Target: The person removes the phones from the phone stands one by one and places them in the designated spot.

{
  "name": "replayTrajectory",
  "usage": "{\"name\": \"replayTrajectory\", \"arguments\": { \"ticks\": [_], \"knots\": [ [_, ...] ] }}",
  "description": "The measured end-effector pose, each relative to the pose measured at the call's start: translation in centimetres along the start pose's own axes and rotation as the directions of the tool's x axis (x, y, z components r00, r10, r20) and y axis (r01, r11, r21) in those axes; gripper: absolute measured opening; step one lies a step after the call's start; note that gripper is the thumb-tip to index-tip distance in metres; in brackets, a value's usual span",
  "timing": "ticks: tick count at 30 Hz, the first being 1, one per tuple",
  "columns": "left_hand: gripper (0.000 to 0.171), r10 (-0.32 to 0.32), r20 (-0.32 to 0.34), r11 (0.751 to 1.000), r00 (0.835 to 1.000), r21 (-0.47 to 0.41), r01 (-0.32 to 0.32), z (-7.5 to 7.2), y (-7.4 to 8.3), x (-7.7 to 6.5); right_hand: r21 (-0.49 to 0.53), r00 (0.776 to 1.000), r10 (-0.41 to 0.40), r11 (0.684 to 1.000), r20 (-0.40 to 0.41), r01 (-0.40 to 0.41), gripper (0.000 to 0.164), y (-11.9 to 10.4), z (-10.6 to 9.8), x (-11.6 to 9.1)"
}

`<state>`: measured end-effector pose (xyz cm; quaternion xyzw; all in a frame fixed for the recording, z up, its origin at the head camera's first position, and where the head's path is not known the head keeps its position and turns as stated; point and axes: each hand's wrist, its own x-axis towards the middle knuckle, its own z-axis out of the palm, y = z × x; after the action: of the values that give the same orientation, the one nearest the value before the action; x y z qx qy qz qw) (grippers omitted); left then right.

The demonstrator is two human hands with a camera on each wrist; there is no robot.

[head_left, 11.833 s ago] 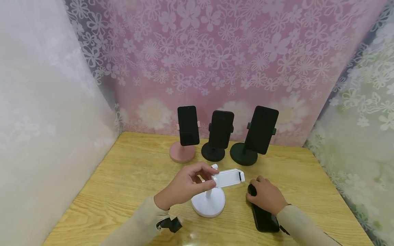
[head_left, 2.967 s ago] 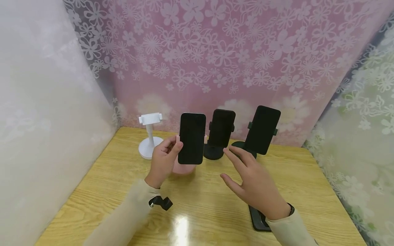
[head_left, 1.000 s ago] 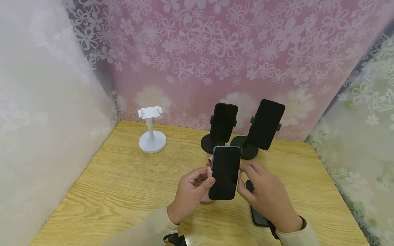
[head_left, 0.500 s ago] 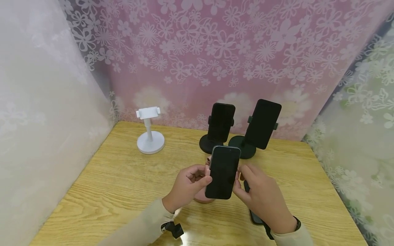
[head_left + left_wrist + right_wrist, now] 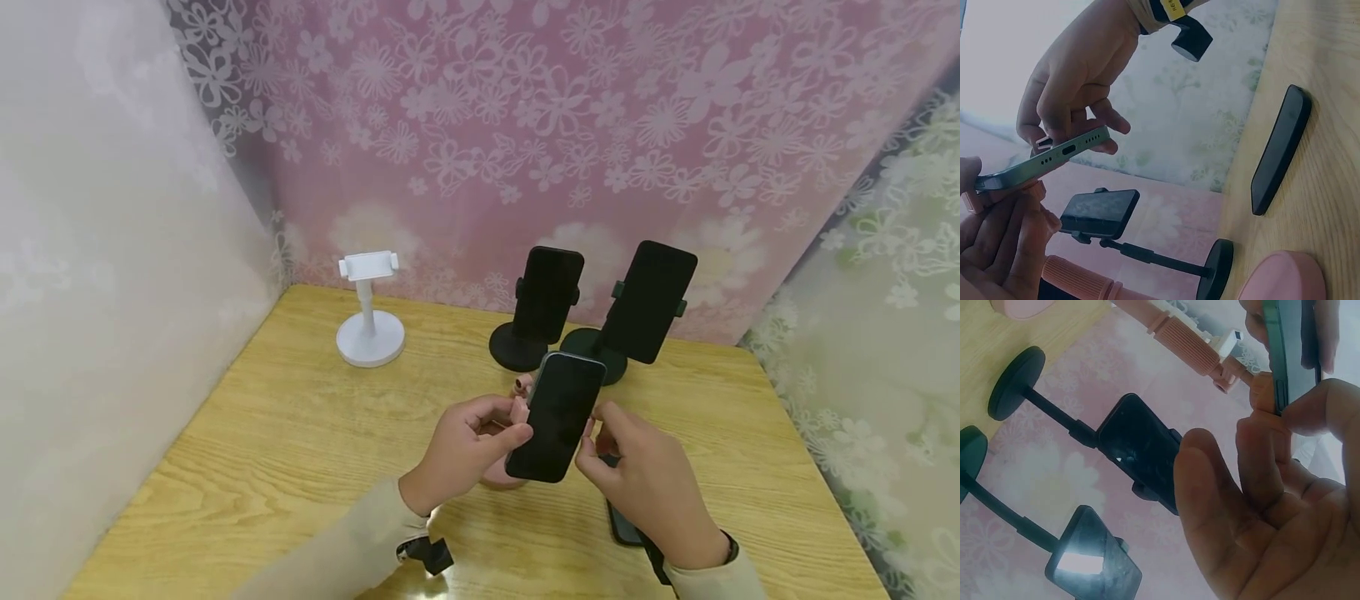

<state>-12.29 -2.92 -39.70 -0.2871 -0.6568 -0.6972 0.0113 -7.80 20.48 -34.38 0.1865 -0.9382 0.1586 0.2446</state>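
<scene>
Phone tilted in pink holder. Left hand grips holder's left side; right hand pinches its right, fingers curled.

Indoor nook — flwr. curtains, wd. tbl.

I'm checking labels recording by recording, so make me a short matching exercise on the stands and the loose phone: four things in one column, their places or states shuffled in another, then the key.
Things:
1. white stand
2. pink stand
3. black stand
4. loose phone

Places or states:
A. lies flat on the table
B. at the back with a phone mounted, next to the dark green stand
C. between the left hand and right hand, bearing the clamped phone
D. stands upright with no phone mounted

Pairs: 1-D, 2-C, 3-B, 4-A
</scene>
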Motion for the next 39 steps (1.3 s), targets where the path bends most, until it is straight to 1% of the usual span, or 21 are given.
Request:
{"name": "replayTrajectory", "arguments": {
  "ticks": [5,12,15,19,24,27,30,33,36,39],
  "knots": [
    [0.015,-0.017,0.027,1.000,0.999,0.004,0.017,-0.3,0.4,0.1,-0.003,1.000,-0.003,1.000,-0.027,0.003,0.020,-0.3,0.1,-0.1],
    [0.023,-0.049,0.068,0.995,0.997,-0.089,0.055,-0.8,-0.1,0.5,-0.024,0.998,-0.017,1.000,-0.067,0.015,0.018,-1.0,0.3,-0.4],
    [0.023,-0.057,0.072,0.994,0.996,-0.084,0.063,-0.9,-0.2,0.6,-0.031,0.997,-0.011,0.999,-0.071,0.008,0.019,-1.2,0.3,-0.4],
    [0.022,-0.058,0.051,0.995,0.997,-0.078,0.061,-0.7,-0.4,0.4,-0.033,0.997,-0.019,0.999,-0.076,0.016,0.017,-1.2,0.3,-0.4],
    [0.027,-0.056,-0.006,0.988,0.998,-0.146,0.055,-0.2,-0.9,-0.1,-0.035,0.994,-0.056,0.998,-0.095,0.053,0.014,-1.2,0.2,-0.3],
    [0.032,-0.059,-0.015,0.982,0.998,-0.179,0.056,0.0,-1.1,-0.3,-0.039,0.990,-0.080,0.996,-0.116,0.076,0.012,-1.2,0.2,-0.2],
    [0.034,-0.074,-0.021,0.979,0.997,-0.193,0.068,0.0,-1.2,-0.6,-0.042,0.990,-0.095,0.995,-0.105,0.091,0.011,-1.3,0.1,0.1],
    [0.034,-0.083,-0.023,0.977,0.996,-0.198,0.077,-0.1,-1.2,-0.9,-0.051,0.992,-0.099,0.994,-0.072,0.096,0.012,-1.4,0.0,0.3],
    [0.035,-0.085,-0.009,0.978,0.996,-0.195,0.082,0.1,-1.1,-0.9,-0.055,0.996,-0.083,0.995,-0.044,0.081,0.015,-1.4,-0.4,0.5],
    [0.034,-0.089,0.007,0.980,0.996,-0.176,0.089,0.2,-0.8,-0.6,-0.063,0.998,-0.058,0.996,-0.022,0.056,0.017,-1.2,-0.7,0.4]
  ]
}}
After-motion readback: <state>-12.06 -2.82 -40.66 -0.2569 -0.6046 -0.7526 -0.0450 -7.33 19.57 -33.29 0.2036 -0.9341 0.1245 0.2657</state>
